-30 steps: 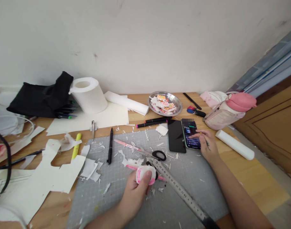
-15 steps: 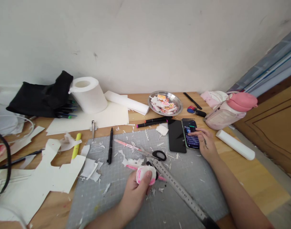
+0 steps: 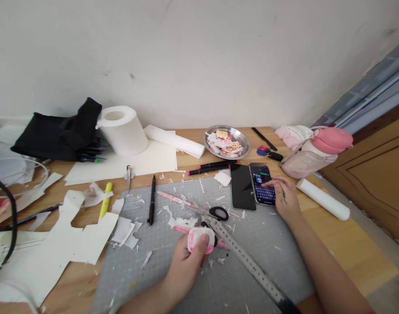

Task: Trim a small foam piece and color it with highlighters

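My left hand [image 3: 186, 261] is closed around a small puffy white piece with pink edging [image 3: 201, 239], its thumb pressed on the front. Just behind that piece lie scissors [image 3: 219, 213] with black handles, partly hidden, and a steel ruler [image 3: 245, 253] slants away to the lower right. Over the lit phone [image 3: 264, 192], which shows an on-screen keyboard, my right hand [image 3: 286, 198] reaches with its index finger stretched out. It holds nothing. Beside the lit phone lies a second phone with a dark screen [image 3: 243, 187].
A grey cutting mat [image 3: 127, 270] carries paper scraps and a black pen [image 3: 151, 200]. Behind it stand a metal bowl of small paper pieces [image 3: 248, 144], a toilet roll [image 3: 124, 133] and a rolled white sheet [image 3: 175, 140]. A pink-capped bottle [image 3: 310, 157] stands at right, cut card [image 3: 62, 244] at left.
My right hand has drawn slightly right and back across the lit phone's screen, its fingers more gathered. My left hand keeps its hold with almost no movement.
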A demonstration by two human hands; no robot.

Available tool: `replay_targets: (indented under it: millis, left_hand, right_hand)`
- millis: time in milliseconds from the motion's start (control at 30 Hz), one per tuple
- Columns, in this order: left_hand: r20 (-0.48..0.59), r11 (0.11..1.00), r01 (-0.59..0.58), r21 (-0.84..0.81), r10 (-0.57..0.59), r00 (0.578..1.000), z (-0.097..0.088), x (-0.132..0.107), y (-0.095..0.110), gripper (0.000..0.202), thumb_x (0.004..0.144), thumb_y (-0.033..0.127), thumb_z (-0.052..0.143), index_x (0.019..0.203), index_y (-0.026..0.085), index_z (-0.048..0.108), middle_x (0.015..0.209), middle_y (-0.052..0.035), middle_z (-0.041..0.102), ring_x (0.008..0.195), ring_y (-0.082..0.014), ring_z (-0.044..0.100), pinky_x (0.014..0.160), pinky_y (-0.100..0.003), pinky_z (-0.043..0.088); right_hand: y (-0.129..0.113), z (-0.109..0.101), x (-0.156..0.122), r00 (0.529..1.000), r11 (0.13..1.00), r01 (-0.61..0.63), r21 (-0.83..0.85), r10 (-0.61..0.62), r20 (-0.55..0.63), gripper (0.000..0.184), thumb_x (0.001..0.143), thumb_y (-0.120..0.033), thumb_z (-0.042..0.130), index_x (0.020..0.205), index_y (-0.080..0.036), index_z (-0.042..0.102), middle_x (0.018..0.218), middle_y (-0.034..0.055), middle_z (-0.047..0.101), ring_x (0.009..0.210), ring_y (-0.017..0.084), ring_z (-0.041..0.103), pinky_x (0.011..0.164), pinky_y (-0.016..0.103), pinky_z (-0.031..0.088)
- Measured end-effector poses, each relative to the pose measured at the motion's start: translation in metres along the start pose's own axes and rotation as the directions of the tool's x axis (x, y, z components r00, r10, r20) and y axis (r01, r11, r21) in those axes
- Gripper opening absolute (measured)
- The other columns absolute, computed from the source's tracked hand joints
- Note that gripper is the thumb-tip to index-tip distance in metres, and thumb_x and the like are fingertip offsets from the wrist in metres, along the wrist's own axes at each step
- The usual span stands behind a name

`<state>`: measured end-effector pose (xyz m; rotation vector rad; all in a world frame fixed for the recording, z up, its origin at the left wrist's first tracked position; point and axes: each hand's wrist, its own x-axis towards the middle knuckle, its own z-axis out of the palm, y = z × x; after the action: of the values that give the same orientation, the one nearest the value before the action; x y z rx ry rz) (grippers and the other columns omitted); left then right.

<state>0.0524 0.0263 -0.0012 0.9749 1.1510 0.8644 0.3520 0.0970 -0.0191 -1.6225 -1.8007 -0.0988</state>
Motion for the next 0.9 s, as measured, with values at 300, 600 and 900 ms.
replay_targets:
  millis: [300,600,900]
  left_hand:
    - [0.002,1.0,-0.008,0.01,0.008,1.0,-0.001,0.001,0.0,0.062,0.064,0.079,0.048,0.047,0.02,0.04,0.04,0.0054,0.033,0.038,-0.0075,0.027,0.04,-0.022,0.026]
    - [0.007,1.0,-0.004,0.013,0.004,1.0,0.0,0.001,0.001,0.058,0.066,0.074,0.051,0.047,0.02,0.04,0.04,0.0053,0.033,0.039,-0.0076,0.027,0.04,-0.022,0.026]
    - [-0.013,1.0,0.001,0.009,-0.001,1.0,0.0,0.001,0.001,0.058,0.064,0.074,0.053,0.046,0.02,0.04,0.039,0.0051,0.034,0.038,-0.0077,0.028,0.04,-0.022,0.027]
  right_hand:
    - [-0.003,-0.007,0.0,0.997,1.0,0.011,-0.025,-0.013,-0.082,0.042,0.092,-0.036,0.033,0.07,-0.024,0.066,0.08,0.0051,0.066,0.091,0.021,0.058,0.084,0.04,0.039]
    - [0.003,-0.01,-0.003,0.984,0.991,0.008,-0.131,-0.031,-0.176,0.037,0.087,-0.025,0.042,0.055,-0.024,0.06,0.062,0.0022,0.066,0.083,0.022,0.061,0.084,0.042,0.037]
    - [0.004,-0.011,-0.003,0.984,0.995,-0.044,-0.092,0.027,-0.179,0.037,0.085,-0.024,0.042,0.053,-0.024,0.06,0.06,0.0019,0.064,0.081,0.022,0.061,0.084,0.042,0.038]
